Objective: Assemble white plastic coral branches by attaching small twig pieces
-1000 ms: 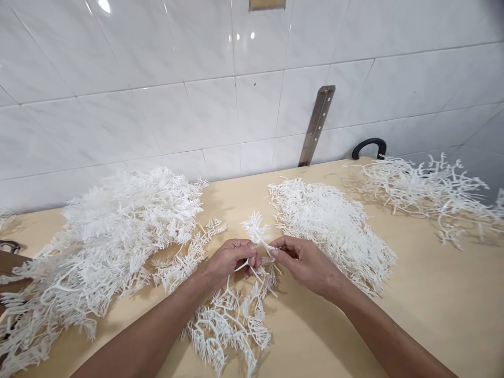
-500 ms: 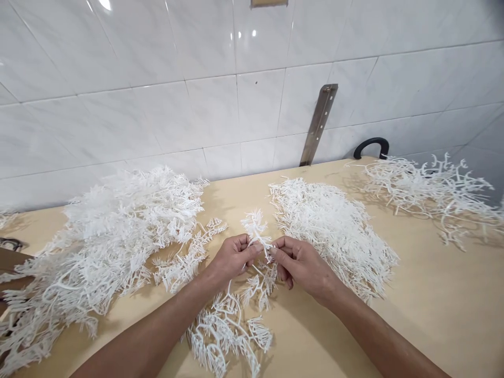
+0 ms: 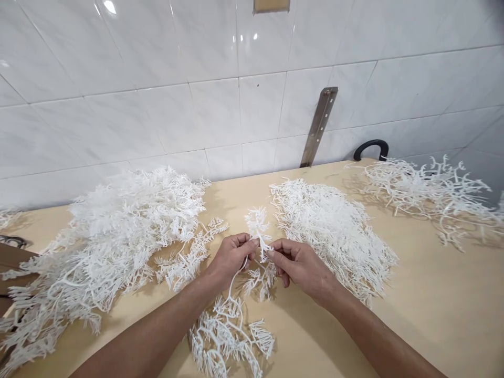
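Note:
Between my hands, above the middle of the table (image 3: 441, 299), a small white feathery sprig (image 3: 258, 226) points away from me. My left hand (image 3: 234, 255) is closed, thumb and fingers pinching the sprig's base; a thin white stem runs down from it to a white branched piece (image 3: 226, 333) near the front edge. My right hand (image 3: 297, 262) pinches the lower right side of the same sprig, its other fingers curled. Just below the hands, partly hidden, hang or lie more white tufts (image 3: 260, 283); which, I cannot tell.
A large heap of white sprigs (image 3: 137, 220) covers the left side, with a brown box (image 3: 16, 262) beside it. Right of my hands lies another pile (image 3: 331, 226). Bare white branches (image 3: 425, 189), a black handle (image 3: 372, 144) and a metal strip (image 3: 318, 126) are farther back.
My left fingers have shifted slightly up on the sprig, and the thin stem beneath my left hand now shows more clearly. The view has tilted slightly.

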Available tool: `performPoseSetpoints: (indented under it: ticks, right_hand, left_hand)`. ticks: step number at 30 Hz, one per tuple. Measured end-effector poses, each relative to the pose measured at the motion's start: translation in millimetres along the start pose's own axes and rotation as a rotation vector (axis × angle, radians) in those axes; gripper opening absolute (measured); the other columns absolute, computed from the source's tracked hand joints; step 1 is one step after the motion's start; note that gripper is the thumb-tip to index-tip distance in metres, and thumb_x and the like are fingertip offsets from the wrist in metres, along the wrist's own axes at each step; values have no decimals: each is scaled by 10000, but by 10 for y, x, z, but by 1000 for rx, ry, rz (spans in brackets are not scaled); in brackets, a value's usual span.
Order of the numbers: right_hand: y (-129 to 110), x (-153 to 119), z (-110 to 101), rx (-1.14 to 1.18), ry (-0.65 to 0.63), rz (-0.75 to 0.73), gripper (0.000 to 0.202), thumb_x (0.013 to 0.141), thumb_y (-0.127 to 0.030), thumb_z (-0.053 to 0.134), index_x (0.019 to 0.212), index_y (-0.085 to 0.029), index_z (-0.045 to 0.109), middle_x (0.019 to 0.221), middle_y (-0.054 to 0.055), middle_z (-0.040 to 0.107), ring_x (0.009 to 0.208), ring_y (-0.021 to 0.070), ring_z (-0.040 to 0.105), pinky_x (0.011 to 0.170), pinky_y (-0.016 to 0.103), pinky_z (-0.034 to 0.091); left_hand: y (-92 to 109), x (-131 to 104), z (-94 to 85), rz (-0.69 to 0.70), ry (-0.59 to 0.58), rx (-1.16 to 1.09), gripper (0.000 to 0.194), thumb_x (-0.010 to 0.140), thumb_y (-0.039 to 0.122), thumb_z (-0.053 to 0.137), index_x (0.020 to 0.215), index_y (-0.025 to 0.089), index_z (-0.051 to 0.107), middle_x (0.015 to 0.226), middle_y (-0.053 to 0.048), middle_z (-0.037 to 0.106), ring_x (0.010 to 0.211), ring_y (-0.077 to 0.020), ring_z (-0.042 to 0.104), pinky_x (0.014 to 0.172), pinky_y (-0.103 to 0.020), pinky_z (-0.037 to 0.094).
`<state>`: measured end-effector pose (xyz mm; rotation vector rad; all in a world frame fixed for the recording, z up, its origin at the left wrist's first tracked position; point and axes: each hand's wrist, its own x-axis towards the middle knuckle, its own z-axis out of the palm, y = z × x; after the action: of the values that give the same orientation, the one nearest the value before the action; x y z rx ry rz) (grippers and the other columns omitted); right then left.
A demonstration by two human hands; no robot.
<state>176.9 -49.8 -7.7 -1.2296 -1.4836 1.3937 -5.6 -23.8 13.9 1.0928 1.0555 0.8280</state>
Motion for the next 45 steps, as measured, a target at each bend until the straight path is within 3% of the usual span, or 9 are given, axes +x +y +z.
performPoseSetpoints:
  ticks: [2, 4, 7, 11, 19, 24, 30, 37, 45]
  right_hand:
    - [-7, 1, 5, -22, -8, 5, 284, 911, -451, 573, 853, -184, 650, 575, -45, 520, 448, 92, 502, 458, 219, 441]
    - [-19, 0, 8, -38, -10, 5, 290, 915, -449, 566, 824, -183, 637, 590, -44, 524, 443, 85, 498, 459, 215, 434]
    - [-39, -11, 10, -39, -20, 6, 307, 924, -451, 551, 800, -180, 626, 590, -43, 528, 434, 78, 500, 458, 207, 422]
    - [-38, -16, 9, -52, -31, 16, 325, 934, -461, 534, 815, -177, 637, 582, -37, 547, 431, 82, 523, 448, 202, 417]
    - [-35, -6, 25, -4, 42, -16, 259, 905, -441, 578, 912, -191, 645, 620, -36, 571, 445, 98, 527, 436, 223, 468]
    - [-71, -16, 32, -89, 68, -31, 279, 904, -445, 571, 811, -187, 625, 561, -38, 550, 422, 103, 521, 427, 226, 447]
    - [-15, 5, 29, -84, 90, -9, 308, 909, -486, 546, 820, -196, 599, 515, -55, 513, 393, 111, 501, 403, 229, 416]
    - [-60, -5, 9, -102, 152, -4, 307, 905, -485, 557, 816, -194, 600, 506, -48, 535, 413, 115, 522, 427, 225, 432]
    - [-13, -12, -11, -5, 60, 12, 401, 907, -559, 538, 742, -194, 555, 517, -43, 523, 413, 108, 508, 406, 222, 426]
  left_hand:
    - [-7, 7, -8, -10, 1, -49, 344, 737, 404, 735, 628, 156, 523, 513, 52, 472, 382, -37, 359, 408, -201, 237]
    - [-24, 15, -15, 9, 21, -99, 276, 724, 366, 759, 799, 164, 586, 541, 67, 491, 392, -44, 372, 414, -198, 246]
    - [-49, 23, -23, 50, 7, -109, 368, 717, 351, 780, 989, 184, 595, 581, 77, 508, 410, -46, 379, 424, -194, 258]
    - [-44, 22, -29, 47, -76, -71, 286, 730, 364, 759, 780, 155, 570, 572, 54, 504, 430, -43, 380, 430, -197, 256]
    - [-1, -5, -4, 30, -10, 13, 209, 686, 233, 666, 659, 194, 463, 452, 84, 403, 373, -58, 337, 387, -206, 209]
    - [-10, -19, 19, 27, 7, 62, 155, 679, 233, 619, 662, 194, 469, 441, 71, 433, 377, -65, 361, 391, -196, 227]
    - [21, -9, -9, 9, -80, 82, 109, 686, 248, 630, 718, 164, 568, 490, 64, 448, 380, -56, 342, 380, -201, 216]
    - [-10, 8, -66, 42, -152, 175, 321, 744, 437, 720, 832, 133, 663, 531, 42, 506, 415, -67, 391, 407, -212, 248]
    - [37, -23, -41, 28, -130, 201, 456, 730, 567, 737, 651, 149, 573, 475, 52, 449, 408, -59, 352, 422, -214, 235]
